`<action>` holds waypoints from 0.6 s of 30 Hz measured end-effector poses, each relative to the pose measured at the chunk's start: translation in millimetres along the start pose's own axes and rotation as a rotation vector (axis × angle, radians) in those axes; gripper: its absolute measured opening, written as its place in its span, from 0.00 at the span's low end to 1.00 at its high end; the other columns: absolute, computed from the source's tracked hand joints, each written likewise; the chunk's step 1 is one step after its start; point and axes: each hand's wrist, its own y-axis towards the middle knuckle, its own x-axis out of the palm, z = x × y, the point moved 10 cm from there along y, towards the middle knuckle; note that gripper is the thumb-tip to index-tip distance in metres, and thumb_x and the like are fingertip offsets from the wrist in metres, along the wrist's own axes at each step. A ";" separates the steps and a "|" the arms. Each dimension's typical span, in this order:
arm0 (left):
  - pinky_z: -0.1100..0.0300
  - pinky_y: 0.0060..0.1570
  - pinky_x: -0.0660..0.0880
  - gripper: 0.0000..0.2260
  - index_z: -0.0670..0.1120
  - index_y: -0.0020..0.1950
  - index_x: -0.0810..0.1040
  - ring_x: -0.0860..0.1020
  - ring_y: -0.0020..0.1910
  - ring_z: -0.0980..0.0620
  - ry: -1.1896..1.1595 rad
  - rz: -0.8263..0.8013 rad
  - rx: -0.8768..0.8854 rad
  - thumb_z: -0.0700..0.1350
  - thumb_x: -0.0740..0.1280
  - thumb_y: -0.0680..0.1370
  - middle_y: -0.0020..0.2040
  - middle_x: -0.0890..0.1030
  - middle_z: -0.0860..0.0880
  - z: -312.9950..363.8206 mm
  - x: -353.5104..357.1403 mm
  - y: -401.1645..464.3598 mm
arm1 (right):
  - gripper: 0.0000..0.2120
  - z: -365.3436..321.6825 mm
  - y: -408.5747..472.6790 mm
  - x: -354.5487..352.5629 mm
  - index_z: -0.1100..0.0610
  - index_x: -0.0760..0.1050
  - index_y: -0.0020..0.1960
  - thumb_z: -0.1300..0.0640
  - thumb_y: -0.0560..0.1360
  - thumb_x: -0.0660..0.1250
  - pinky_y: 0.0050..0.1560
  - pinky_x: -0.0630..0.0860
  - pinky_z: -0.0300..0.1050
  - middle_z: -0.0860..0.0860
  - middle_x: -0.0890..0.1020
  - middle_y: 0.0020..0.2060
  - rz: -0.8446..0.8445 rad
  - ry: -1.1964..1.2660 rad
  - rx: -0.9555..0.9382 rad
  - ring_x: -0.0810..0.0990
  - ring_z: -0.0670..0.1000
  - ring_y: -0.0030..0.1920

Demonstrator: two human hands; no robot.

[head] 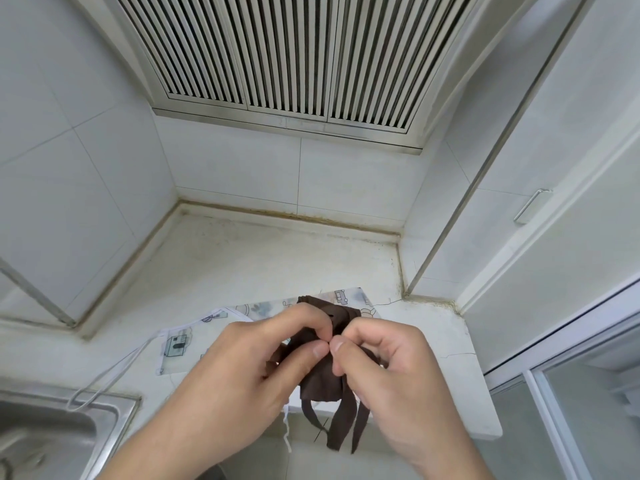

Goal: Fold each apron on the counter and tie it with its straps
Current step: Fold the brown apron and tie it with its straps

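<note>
A dark brown apron [323, 384] is folded into a small bundle over the counter's front edge. Its brown straps [341, 427] hang down past the edge. My left hand [270, 368] and my right hand [384, 368] meet on top of the bundle, each pinching the brown strap between thumb and fingers at about the same spot. Under the bundle lies a light printed apron [180, 341], spread flat on the counter, with white straps [114, 372] trailing left toward the sink.
A steel sink [52, 431] fills the lower left corner. The white counter [263, 258] is bounded by tiled walls at the back and left. A louvred vent sits above. White cabinet doors with a metal handle [530, 206] stand on the right.
</note>
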 end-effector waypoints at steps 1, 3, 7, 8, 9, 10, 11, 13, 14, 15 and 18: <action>0.47 0.31 0.78 0.04 0.57 0.55 0.78 0.73 0.29 0.44 0.005 0.012 0.002 0.54 0.68 0.81 0.32 0.74 0.52 0.0 -1.4 0.1 | 0.13 1.5 0.1 0.6 0.56 0.76 0.33 0.52 0.73 0.67 0.30 0.62 0.40 0.46 0.68 0.22 -0.005 0.033 0.010 0.65 0.47 0.26; 0.50 0.30 0.78 0.02 0.59 0.53 0.80 0.73 0.27 0.47 0.015 0.012 -0.004 0.52 0.70 0.81 0.29 0.75 0.56 -1.4 -2.1 0.7 | 0.13 3.9 0.5 -0.5 0.57 0.76 0.32 0.53 0.73 0.67 0.30 0.61 0.38 0.44 0.68 0.21 -0.001 0.087 0.020 0.64 0.46 0.25; 0.57 0.34 0.80 0.11 0.67 0.56 0.82 0.80 0.32 0.55 0.062 -0.011 -0.031 0.49 0.70 0.82 0.40 0.84 0.61 -0.5 2.1 1.1 | 0.13 8.8 1.1 -0.6 0.61 0.74 0.31 0.55 0.72 0.67 0.29 0.60 0.39 0.47 0.66 0.21 -0.007 0.212 0.050 0.62 0.47 0.24; 0.57 0.35 0.81 0.11 0.68 0.56 0.82 0.80 0.33 0.54 0.076 -0.014 -0.054 0.50 0.69 0.82 0.41 0.85 0.61 -2.7 4.4 1.3 | 0.13 9.8 1.4 0.4 0.62 0.74 0.32 0.56 0.72 0.67 0.29 0.60 0.39 0.49 0.66 0.20 -0.013 0.234 0.055 0.62 0.48 0.24; 0.56 0.36 0.81 0.11 0.69 0.55 0.82 0.80 0.32 0.53 0.078 -0.005 -0.091 0.51 0.69 0.82 0.41 0.85 0.60 -6.8 5.6 1.3 | 0.13 11.1 1.7 1.0 0.63 0.74 0.32 0.56 0.72 0.67 0.30 0.60 0.40 0.51 0.66 0.21 -0.022 0.266 0.059 0.62 0.49 0.25; 0.55 0.37 0.81 0.10 0.69 0.55 0.83 0.81 0.32 0.52 0.055 0.018 -0.136 0.51 0.69 0.82 0.40 0.85 0.59 -12.0 5.5 1.4 | 0.14 12.7 2.1 1.3 0.64 0.75 0.33 0.56 0.73 0.66 0.30 0.60 0.40 0.53 0.66 0.21 -0.030 0.309 0.063 0.62 0.50 0.26; 0.54 0.37 0.81 0.09 0.67 0.54 0.84 0.81 0.32 0.50 -0.007 0.048 -0.186 0.51 0.69 0.82 0.41 0.86 0.57 -17.5 4.8 1.4 | 0.14 14.2 2.5 1.0 0.65 0.75 0.35 0.55 0.73 0.66 0.31 0.61 0.40 0.55 0.67 0.22 -0.040 0.357 0.070 0.63 0.51 0.27; 0.53 0.35 0.81 0.10 0.61 0.52 0.87 0.82 0.34 0.44 -0.226 0.112 -0.279 0.46 0.69 0.82 0.41 0.87 0.50 -26.7 5.6 1.7 | 0.14 17.6 2.6 -1.3 0.63 0.77 0.36 0.54 0.75 0.65 0.31 0.62 0.40 0.56 0.69 0.25 -0.055 0.449 0.091 0.65 0.51 0.29; 0.53 0.32 0.79 0.10 0.56 0.50 0.89 0.82 0.35 0.43 -0.343 0.154 -0.330 0.44 0.69 0.82 0.40 0.87 0.46 -32.2 5.6 1.3 | 0.13 19.3 2.9 -1.8 0.62 0.78 0.37 0.54 0.75 0.66 0.30 0.62 0.40 0.57 0.70 0.26 -0.067 0.489 0.102 0.65 0.51 0.29; 0.54 0.29 0.78 0.10 0.52 0.48 0.89 0.82 0.33 0.43 -0.440 0.197 -0.384 0.42 0.70 0.82 0.39 0.87 0.44 -38.2 5.5 0.1 | 0.12 20.3 2.9 -1.7 0.61 0.78 0.37 0.54 0.75 0.67 0.29 0.63 0.40 0.59 0.70 0.28 -0.085 0.519 0.106 0.66 0.51 0.28; 0.56 0.28 0.74 0.08 0.47 0.46 0.89 0.79 0.31 0.44 -0.578 0.281 -0.513 0.42 0.70 0.81 0.37 0.85 0.40 -54.9 8.0 -2.5 | 0.12 15.8 3.8 1.4 0.61 0.80 0.39 0.53 0.75 0.71 0.26 0.65 0.41 0.66 0.68 0.32 -0.169 0.498 0.050 0.65 0.52 0.28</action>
